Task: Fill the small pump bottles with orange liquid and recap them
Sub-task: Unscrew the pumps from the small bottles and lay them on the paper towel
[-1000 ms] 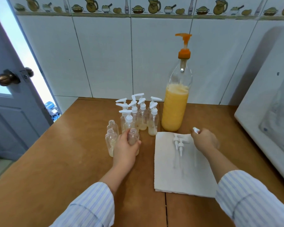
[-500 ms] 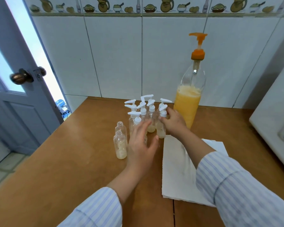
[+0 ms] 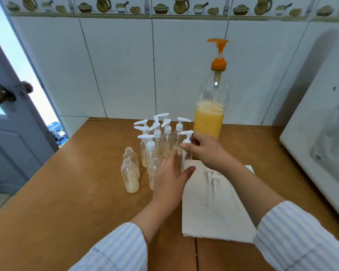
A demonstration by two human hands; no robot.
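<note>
3 uncapped small bottles (image 3: 130, 176) part-filled, upright, left of big orange-liquid pump bottle (image 3: 210, 106); capped cluster (image 3: 159, 137) just beside it.

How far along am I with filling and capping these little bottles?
Done: a cluster of capped bottles stands by the big orange bottle. In hand: your right hand holds a pump cap; left hand reaches alongside. Left: three uncapped bottles, two pumps on the paper towel.

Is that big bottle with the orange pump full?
No, roughly half full: the big bottle shows orange liquid only in its lower part, clear above.
</note>
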